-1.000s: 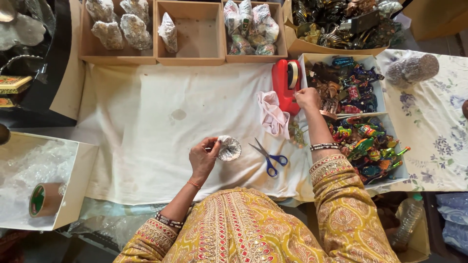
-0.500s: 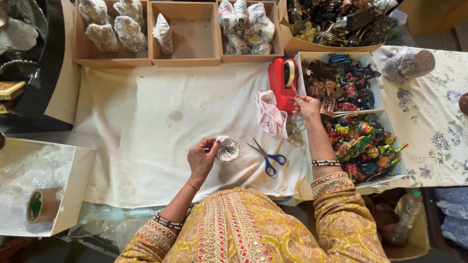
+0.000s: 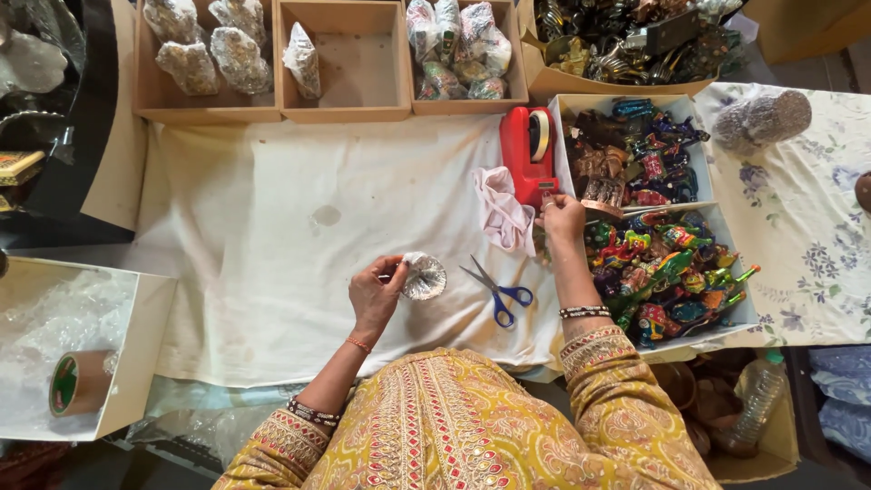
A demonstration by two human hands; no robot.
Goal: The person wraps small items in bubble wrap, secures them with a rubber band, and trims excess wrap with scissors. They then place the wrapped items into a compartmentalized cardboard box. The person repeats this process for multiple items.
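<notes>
My left hand (image 3: pixel 376 295) holds a small round object wrapped in clear bubble film (image 3: pixel 423 276) just above the white cloth (image 3: pixel 272 227). My right hand (image 3: pixel 562 220) is at the front cutter end of a red tape dispenser (image 3: pixel 524 150), with its fingertips pinched together as if on a strip of tape; the strip is too thin to see. Blue-handled scissors (image 3: pixel 497 292) lie on the cloth between my two hands. A crumpled pink cloth (image 3: pixel 504 213) lies just left of my right hand.
Open white boxes of colourful painted figurines (image 3: pixel 671 263) stand at the right. Wooden trays (image 3: pixel 345 109) with wrapped pieces line the far edge. At the left, a white box (image 3: pixel 136 363) holds bubble film and a brown tape roll (image 3: pixel 77 381). A floral cloth (image 3: pixel 807 227) covers the far right.
My right hand has drawn back from the dispenser towards me, by a short way. My left hand has kept the wrapped object in about the same place.
</notes>
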